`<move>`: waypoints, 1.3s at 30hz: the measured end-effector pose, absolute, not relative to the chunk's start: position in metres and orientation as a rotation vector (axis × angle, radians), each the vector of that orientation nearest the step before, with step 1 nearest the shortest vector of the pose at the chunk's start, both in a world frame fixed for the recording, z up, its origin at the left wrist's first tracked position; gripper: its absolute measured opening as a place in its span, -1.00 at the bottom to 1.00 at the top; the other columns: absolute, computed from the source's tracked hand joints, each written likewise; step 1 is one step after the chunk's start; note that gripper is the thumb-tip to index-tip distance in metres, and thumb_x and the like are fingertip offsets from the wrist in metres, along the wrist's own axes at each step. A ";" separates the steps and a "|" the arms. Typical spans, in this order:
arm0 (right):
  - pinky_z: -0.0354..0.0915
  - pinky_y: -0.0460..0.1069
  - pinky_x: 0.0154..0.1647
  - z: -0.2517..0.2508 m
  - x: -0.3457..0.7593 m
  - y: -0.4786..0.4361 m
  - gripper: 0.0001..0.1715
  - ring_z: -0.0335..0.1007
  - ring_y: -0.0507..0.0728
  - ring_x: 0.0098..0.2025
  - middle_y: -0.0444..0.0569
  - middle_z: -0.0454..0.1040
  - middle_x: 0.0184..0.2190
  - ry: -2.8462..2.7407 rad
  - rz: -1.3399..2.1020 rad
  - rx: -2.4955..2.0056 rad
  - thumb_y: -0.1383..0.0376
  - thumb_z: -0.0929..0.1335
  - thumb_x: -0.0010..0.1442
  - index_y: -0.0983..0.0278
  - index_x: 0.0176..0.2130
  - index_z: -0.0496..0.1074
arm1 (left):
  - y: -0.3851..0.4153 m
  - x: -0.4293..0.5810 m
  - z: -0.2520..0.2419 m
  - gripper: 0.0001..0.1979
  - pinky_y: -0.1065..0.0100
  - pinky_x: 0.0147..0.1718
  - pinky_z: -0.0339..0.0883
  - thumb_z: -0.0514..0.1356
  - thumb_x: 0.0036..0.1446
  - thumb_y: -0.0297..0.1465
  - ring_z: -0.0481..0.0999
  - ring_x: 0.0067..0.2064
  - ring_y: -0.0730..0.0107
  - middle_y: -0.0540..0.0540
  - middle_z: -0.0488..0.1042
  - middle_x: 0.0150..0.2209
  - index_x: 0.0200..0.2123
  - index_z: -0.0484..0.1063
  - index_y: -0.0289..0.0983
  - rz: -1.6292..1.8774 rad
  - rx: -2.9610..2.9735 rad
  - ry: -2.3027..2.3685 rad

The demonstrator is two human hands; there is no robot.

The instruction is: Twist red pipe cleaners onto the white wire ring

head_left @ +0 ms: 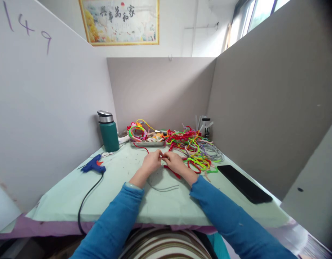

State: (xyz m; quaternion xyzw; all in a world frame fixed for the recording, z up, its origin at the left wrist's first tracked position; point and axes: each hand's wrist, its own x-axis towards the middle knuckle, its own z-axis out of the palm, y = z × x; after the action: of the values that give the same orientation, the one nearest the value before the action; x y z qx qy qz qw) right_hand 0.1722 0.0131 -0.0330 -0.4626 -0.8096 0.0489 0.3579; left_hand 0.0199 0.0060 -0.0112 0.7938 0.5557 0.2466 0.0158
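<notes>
My left hand [152, 162] and my right hand [174, 162] meet over the middle of the table, fingertips pinched close together. Between them is a red pipe cleaner [144, 148], whose free end sticks out beyond my left fingers toward the tray. Most of what the fingertips grip is hidden. Below my right hand lies another red pipe cleaner [173, 172] on the cloth. Thin grey wire [164, 190] curves across the cloth just in front of my hands.
A metal tray [148, 144] with small craft pieces stands at the back, beside a tangled heap of coloured pipe cleaners [186, 140]. A green bottle [109, 135] and a blue glue gun [94, 164] with a cable are left. A black phone-like slab [244, 184] lies right. Partitions enclose the table.
</notes>
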 end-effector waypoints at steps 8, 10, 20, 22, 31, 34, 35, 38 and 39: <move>0.08 -0.09 -0.38 -0.032 0.173 0.013 -0.83 0.34 0.06 -0.37 -0.05 0.50 -0.42 -2.052 0.164 -1.230 0.31 0.27 0.18 0.28 -0.34 0.45 | 0.006 0.020 -0.011 -0.76 0.36 -0.23 0.28 0.02 0.15 -0.41 0.50 -0.16 0.26 -0.13 0.54 -0.22 -0.14 0.41 -0.22 0.784 2.478 1.731; 0.06 -0.09 -0.40 -0.032 0.173 0.015 -0.81 0.32 0.05 -0.39 -0.06 0.49 -0.43 -2.066 0.168 -1.226 0.31 0.27 0.19 0.28 -0.35 0.46 | 0.006 0.020 -0.011 -0.76 0.36 -0.25 0.27 0.03 0.14 -0.42 0.50 -0.18 0.26 -0.12 0.55 -0.24 -0.17 0.43 -0.21 0.775 2.496 1.727; 0.07 -0.09 -0.36 -0.033 0.174 0.016 -0.80 0.34 0.07 -0.34 -0.02 0.52 -0.36 -2.121 0.115 -1.191 0.31 0.27 0.18 0.28 -0.32 0.48 | 0.006 0.020 -0.011 -0.77 0.36 -0.24 0.27 0.06 0.11 -0.44 0.49 -0.19 0.28 -0.11 0.53 -0.24 -0.18 0.44 -0.22 0.782 2.494 1.696; 0.08 -0.09 -0.35 -0.033 0.174 0.015 -0.81 0.36 0.08 -0.32 -0.02 0.53 -0.34 -2.099 0.121 -1.223 0.33 0.26 0.18 0.27 -0.29 0.48 | 0.006 0.020 -0.012 -0.78 0.36 -0.21 0.27 0.08 0.10 -0.45 0.47 -0.16 0.29 -0.11 0.52 -0.20 -0.19 0.45 -0.23 0.839 2.497 1.669; 0.13 -0.07 -0.33 -0.033 0.176 0.021 -0.82 0.36 0.09 -0.34 -0.02 0.52 -0.40 -1.871 0.221 -1.338 0.38 0.25 0.12 0.29 -0.38 0.44 | 0.007 0.020 -0.010 -0.79 0.35 -0.17 0.29 0.12 0.09 -0.44 0.46 -0.19 0.34 -0.14 0.41 -0.09 -0.17 0.44 -0.25 1.159 2.414 1.725; 0.16 -0.08 -0.35 -0.036 0.178 0.029 -0.84 0.35 0.07 -0.39 -0.05 0.49 -0.48 -1.738 0.311 -1.335 0.38 0.24 0.09 0.29 -0.43 0.40 | 0.006 0.020 -0.008 -0.78 0.35 -0.17 0.29 0.10 0.13 -0.39 0.47 -0.21 0.36 -0.15 0.44 -0.10 -0.16 0.44 -0.26 1.162 2.365 1.786; 0.17 -0.09 -0.38 -0.036 0.179 0.031 -0.85 0.35 0.06 -0.42 -0.07 0.48 -0.50 -1.677 0.366 -1.320 0.37 0.24 0.09 0.29 -0.43 0.39 | 0.006 0.020 -0.007 -0.79 0.36 -0.18 0.29 0.09 0.13 -0.38 0.47 -0.22 0.35 -0.14 0.47 -0.15 -0.19 0.46 -0.25 1.068 2.380 1.778; 0.18 -0.10 -0.49 -0.036 0.181 0.034 -0.86 0.30 0.02 -0.56 -0.12 0.45 -0.52 -1.469 0.523 -1.273 0.31 0.22 0.10 0.28 -0.36 0.35 | 0.003 0.022 -0.006 -0.79 0.37 -0.21 0.28 0.09 0.11 -0.35 0.48 -0.20 0.31 -0.13 0.54 -0.26 -0.26 0.50 -0.23 0.720 2.443 1.751; 0.18 -0.10 -0.53 -0.035 0.181 0.035 -0.85 0.27 0.00 -0.60 -0.13 0.44 -0.52 -1.418 0.559 -1.260 0.30 0.22 0.10 0.28 -0.34 0.33 | 0.002 0.022 -0.005 -0.79 0.38 -0.21 0.27 0.10 0.10 -0.34 0.48 -0.19 0.30 -0.13 0.55 -0.25 -0.26 0.51 -0.23 0.650 2.458 1.754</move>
State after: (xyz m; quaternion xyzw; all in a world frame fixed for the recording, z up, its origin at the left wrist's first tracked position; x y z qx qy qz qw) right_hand 0.1808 0.0350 -0.0350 -0.5323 -0.5990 0.2360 0.5497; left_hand 0.0218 0.0015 -0.0051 0.7955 0.5677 0.2103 0.0264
